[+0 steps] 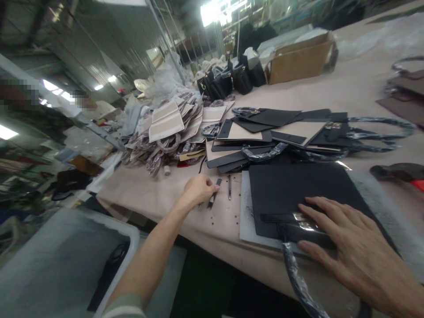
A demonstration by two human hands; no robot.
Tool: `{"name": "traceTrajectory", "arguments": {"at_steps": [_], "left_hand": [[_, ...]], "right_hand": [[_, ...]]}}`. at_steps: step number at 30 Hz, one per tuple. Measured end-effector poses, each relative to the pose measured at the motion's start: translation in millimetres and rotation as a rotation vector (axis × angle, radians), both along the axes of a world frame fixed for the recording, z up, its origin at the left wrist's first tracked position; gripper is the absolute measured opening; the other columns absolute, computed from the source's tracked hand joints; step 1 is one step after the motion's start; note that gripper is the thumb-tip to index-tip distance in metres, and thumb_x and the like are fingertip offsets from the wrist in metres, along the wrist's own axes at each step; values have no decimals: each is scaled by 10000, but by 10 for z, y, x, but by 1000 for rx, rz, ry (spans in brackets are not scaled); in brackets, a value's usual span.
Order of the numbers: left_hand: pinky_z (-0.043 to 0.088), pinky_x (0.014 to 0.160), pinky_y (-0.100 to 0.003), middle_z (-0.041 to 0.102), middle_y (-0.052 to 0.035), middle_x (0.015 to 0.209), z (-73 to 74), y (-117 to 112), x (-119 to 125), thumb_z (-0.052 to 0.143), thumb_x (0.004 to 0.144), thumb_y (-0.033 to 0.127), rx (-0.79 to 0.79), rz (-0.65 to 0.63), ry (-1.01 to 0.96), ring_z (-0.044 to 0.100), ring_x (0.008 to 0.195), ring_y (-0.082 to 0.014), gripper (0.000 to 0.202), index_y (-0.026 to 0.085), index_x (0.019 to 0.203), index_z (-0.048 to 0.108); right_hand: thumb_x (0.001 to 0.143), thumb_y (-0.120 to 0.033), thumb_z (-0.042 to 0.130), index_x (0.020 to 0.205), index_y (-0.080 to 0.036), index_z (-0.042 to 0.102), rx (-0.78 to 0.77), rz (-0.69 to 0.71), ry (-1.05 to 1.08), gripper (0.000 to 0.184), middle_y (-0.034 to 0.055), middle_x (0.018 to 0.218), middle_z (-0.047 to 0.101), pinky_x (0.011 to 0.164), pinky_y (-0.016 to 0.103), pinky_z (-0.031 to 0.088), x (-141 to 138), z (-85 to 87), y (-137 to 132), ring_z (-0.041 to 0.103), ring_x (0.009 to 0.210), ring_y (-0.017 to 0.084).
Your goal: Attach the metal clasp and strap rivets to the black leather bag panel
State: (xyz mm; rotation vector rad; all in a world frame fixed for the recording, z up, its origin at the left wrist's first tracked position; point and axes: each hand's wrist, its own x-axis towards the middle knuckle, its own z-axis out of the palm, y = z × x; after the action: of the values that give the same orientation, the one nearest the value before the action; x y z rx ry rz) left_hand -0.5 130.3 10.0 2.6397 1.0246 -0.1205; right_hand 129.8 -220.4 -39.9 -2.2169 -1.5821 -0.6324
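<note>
My right hand [351, 245] rests with fingers spread on a black bag panel [298, 187]. The panel lies on a pale grey slab [245, 221]. Under my fingertips is a dark strap piece with shiny film-covered metal [306, 222]. A plastic-wrapped handle [293, 274] hangs from the panel over the table's front edge. To the left, my left hand [199, 189] has its fingers closed on a short dark strip [214, 195] at the tabletop. Beside that strip lies a thin metal punch-like rod [229, 187], with several tiny dark bits scattered around.
Behind the slab are stacked black and beige panels [274, 132] with wrapped handles. A beige panel heap [167, 121] sits left of them. Farther back stand black bags [241, 78] and a cardboard box [300, 59]. A red-handled tool [395, 171] lies right; a white bin [132, 240] stands lower left.
</note>
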Motion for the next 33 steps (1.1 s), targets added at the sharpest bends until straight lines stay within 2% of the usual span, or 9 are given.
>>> {"name": "traceTrajectory", "arguments": {"at_steps": [4, 9, 12, 14, 17, 20, 24, 28, 33], "left_hand": [[458, 744, -349, 727, -155, 877, 81, 205, -111, 763, 781, 507, 104, 105, 86, 675, 903, -320, 356, 157, 825, 719], [386, 550, -255, 632, -28, 585, -65, 362, -189, 780, 746, 370, -87, 58, 177, 601, 562, -179, 270, 172, 649, 624], [307, 461, -235, 548, 11, 488, -153, 376, -215, 726, 743, 292, -146, 58, 161, 514, 461, -144, 235, 177, 605, 574], [297, 438, -228, 516, 16, 464, -177, 398, -276, 725, 728, 331, -243, 79, 74, 482, 447, -139, 264, 179, 591, 560], [419, 479, -222, 619, -17, 578, -175, 382, -402, 805, 668, 475, -531, 139, -275, 559, 532, -154, 365, 156, 677, 628], [573, 664, -257, 740, -85, 855, -168, 168, -446, 882, 662, 547, -705, 138, -679, 676, 758, -191, 497, 120, 852, 711], [600, 764, -253, 741, -49, 922, -213, -351, -297, 863, 803, 432, -799, 11, -1033, 696, 838, -172, 348, 152, 928, 698], [595, 869, -275, 740, -47, 1021, -277, -755, -118, 771, 916, 279, -782, -213, -1069, 714, 957, -184, 210, 187, 1084, 686], [589, 849, -250, 743, -44, 1056, -326, -937, -54, 675, 979, 250, -680, -344, -924, 714, 1006, -178, 122, 209, 1092, 691]], "right_hand": [[1030, -600, 389, 1320, -149, 595, 14, 7, 3, 574, 184, 1339, 599, 873, 582, 487, 8, -15, 13, 596, 1138, 401], [1019, -572, 424, 1335, -140, 595, -19, -19, 76, 562, 189, 1376, 577, 956, 616, 461, -31, -3, 0, 571, 1198, 410], [978, -524, 531, 1372, -145, 577, -73, -43, 168, 549, 178, 1430, 544, 1042, 629, 438, -84, 43, -25, 523, 1284, 399], [947, -482, 590, 1381, -145, 574, -102, -60, 213, 550, 177, 1444, 536, 1070, 631, 430, -112, 75, -34, 505, 1311, 391], [917, -441, 629, 1382, -147, 579, -116, -79, 249, 552, 178, 1451, 535, 1095, 647, 412, -136, 105, -38, 489, 1331, 391], [904, -439, 648, 1396, -150, 573, -120, -90, 265, 575, 180, 1472, 521, 1096, 651, 409, -143, 109, -40, 478, 1342, 399], [929, -476, 624, 1410, -153, 560, -131, -91, 283, 583, 176, 1483, 512, 1116, 654, 387, -140, 107, -41, 470, 1350, 396], [958, -499, 581, 1403, -156, 577, -140, -91, 280, 562, 177, 1470, 527, 1113, 640, 396, -137, 118, -34, 478, 1343, 393], [976, -557, 548, 1405, -157, 583, -138, -85, 275, 588, 183, 1459, 537, 1117, 639, 391, -127, 114, -33, 482, 1339, 402]]}}
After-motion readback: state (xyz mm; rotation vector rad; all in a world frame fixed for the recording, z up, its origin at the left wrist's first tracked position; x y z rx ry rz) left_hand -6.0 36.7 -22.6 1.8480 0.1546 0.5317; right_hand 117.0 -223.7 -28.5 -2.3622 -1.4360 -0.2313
